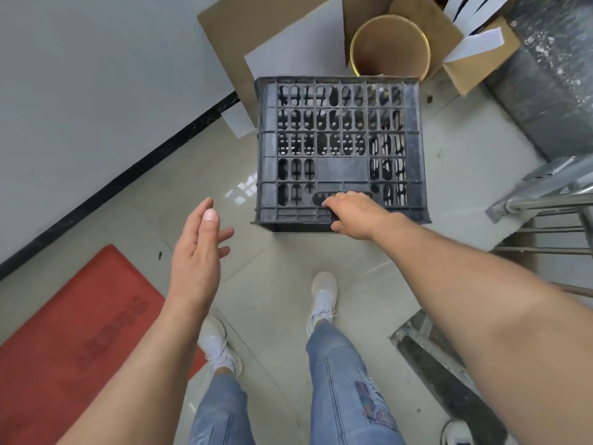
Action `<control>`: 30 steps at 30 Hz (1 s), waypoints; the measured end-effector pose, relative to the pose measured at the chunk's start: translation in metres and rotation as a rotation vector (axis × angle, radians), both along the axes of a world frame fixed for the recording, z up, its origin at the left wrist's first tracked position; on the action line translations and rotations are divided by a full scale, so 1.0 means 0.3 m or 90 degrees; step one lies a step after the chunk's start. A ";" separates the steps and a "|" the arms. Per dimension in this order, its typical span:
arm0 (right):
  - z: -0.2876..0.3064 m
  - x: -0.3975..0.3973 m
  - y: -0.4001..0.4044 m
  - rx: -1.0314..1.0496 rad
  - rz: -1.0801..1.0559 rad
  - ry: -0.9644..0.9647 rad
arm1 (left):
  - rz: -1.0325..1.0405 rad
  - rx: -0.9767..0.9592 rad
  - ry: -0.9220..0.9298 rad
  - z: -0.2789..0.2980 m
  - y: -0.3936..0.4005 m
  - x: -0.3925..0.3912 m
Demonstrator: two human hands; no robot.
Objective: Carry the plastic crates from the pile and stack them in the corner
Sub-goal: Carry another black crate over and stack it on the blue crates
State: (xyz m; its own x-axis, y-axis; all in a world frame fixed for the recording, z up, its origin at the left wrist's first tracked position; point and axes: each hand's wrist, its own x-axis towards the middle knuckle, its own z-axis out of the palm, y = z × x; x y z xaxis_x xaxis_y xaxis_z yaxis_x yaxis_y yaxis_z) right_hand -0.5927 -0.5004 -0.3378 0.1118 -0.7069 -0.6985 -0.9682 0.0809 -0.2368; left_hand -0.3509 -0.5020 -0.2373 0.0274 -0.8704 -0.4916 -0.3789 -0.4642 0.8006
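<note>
Right hand fingers through black crate handle slot, left hand apart.

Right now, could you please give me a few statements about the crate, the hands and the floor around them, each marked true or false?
1. The right hand grips the black plastic crate by its handle slot. True.
2. The left hand also holds the crate. False: it hangs open, clear of the crate.
3. A red mat lies on the floor left of the person. True.
4. The cardboard box beyond the crate holds a blue bucket. False: a brown round container with a gold rim.
</note>
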 end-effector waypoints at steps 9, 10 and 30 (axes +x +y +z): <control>-0.010 0.511 -0.035 -0.028 -0.175 0.001 | 0.033 0.025 -0.026 -0.044 0.024 0.569; -0.010 0.564 -0.040 -0.027 -0.192 0.004 | 0.035 0.036 -0.030 -0.047 0.022 0.630; -0.060 1.234 0.227 -0.129 -0.279 0.016 | 0.108 0.013 0.000 -0.131 0.167 1.082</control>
State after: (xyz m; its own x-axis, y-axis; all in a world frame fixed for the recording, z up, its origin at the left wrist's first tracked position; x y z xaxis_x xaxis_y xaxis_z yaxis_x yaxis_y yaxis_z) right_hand -0.2225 -0.4322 -0.3556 -0.2415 -0.8058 -0.5406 -0.8589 0.4368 -0.2673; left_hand -0.0263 -0.4518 -0.2767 0.1729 -0.8433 -0.5089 -0.2936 -0.5373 0.7906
